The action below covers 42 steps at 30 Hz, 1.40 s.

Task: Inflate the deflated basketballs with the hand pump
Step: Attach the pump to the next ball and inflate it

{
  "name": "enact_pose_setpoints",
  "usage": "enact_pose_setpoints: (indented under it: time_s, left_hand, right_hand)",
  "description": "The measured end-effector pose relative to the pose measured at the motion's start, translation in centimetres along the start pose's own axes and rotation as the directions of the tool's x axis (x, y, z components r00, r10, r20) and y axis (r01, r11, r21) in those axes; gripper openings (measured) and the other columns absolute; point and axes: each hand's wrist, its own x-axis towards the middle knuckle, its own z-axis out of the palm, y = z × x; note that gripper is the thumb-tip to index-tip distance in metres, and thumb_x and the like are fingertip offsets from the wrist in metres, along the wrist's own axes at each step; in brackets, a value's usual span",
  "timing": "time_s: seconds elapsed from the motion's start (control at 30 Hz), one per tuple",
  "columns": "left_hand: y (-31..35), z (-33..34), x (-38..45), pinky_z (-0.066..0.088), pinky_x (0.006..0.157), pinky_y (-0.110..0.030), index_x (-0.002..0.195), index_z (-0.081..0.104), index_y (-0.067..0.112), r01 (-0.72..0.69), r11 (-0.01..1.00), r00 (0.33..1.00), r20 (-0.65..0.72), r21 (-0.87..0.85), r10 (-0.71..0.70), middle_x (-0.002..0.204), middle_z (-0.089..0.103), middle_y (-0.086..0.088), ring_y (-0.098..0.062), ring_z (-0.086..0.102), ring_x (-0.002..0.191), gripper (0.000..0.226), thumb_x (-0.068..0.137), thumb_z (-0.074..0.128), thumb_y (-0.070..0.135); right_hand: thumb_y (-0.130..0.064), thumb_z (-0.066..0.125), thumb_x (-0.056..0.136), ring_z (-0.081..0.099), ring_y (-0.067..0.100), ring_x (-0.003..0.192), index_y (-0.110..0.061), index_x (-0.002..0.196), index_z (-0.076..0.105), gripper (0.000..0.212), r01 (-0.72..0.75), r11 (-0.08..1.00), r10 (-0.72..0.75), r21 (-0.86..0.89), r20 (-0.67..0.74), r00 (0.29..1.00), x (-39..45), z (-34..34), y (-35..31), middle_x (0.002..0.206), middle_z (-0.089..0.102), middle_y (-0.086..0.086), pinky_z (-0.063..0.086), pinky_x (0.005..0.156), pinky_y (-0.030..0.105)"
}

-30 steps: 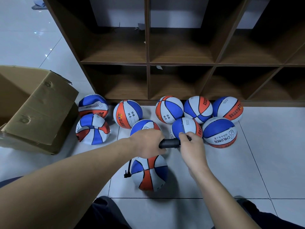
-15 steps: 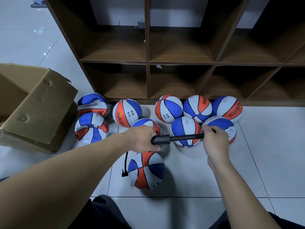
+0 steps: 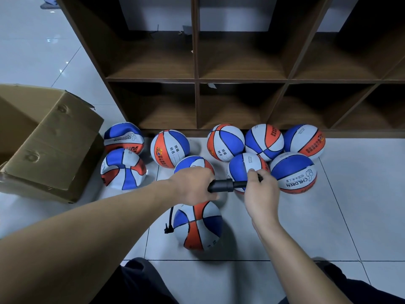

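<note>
Black hand pump (image 3: 220, 185) | left hand (image 3: 194, 184) grips barrel | right hand (image 3: 260, 191) clenched round handle

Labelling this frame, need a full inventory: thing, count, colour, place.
basketballs: nine, blue, white and orange, on the floor before the shelf; the two leftmost look sunken
ball being pumped: one of the nine, nearest the person, hose at its left side
hand pump: one, black, held level above that ball
cardboard box: one, brown, open, at left
shelf unit: one, dark wood, cubbies, at back
floor: white tiles
left hand: grips the pump barrel
right hand: grips the pump handle
</note>
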Motion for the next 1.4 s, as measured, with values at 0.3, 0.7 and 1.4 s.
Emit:
enact_pose_setpoints:
  time_s: [0.3,0.7,1.4]
  left_hand:
    - [0.6,0.5,-0.1,0.042,0.055,-0.034,0.076,0.061,0.015,-0.026,0.999,1.000,0.004,-0.020,0.026,0.063,0.056,-0.003,-0.020,0.051,0.057,0.041,0.094,0.066,0.051]
    - [-0.3,-0.4,0.0,0.043,0.054,-0.032,0.073,0.062,0.021,-0.021,0.996,0.998,0.060,-0.088,0.027,0.060,0.056,0.000,-0.018,0.053,0.055,0.038,0.091,0.070,0.054]
    - [0.7,0.2,-0.8,0.040,0.054,-0.029,0.074,0.054,0.026,0.071,0.997,0.997,0.003,0.022,-0.071,0.069,0.056,0.001,-0.016,0.053,0.061,0.031,0.098,0.065,0.044]
  right_hand:
    - [-0.029,0.050,0.109,0.047,0.021,0.063,-0.006,0.078,0.051,0.039,0.041,0.999,-0.038,-0.034,0.083,0.996,-2.2,1.2,-0.4,0.065,0.052,0.002,0.037,0.057,0.036]
    - [-0.034,0.064,0.097,0.050,0.023,0.060,-0.011,0.075,0.059,0.033,-0.055,0.998,0.048,0.039,0.154,0.987,0.5,-0.3,0.2,0.058,0.054,-0.002,0.045,0.061,0.036]
    - [-0.022,0.053,0.097,0.035,0.021,0.060,-0.016,0.066,0.039,0.034,-0.015,0.997,0.019,0.073,-0.060,0.998,0.5,-0.9,0.5,0.052,0.038,-0.009,0.033,0.060,0.039]
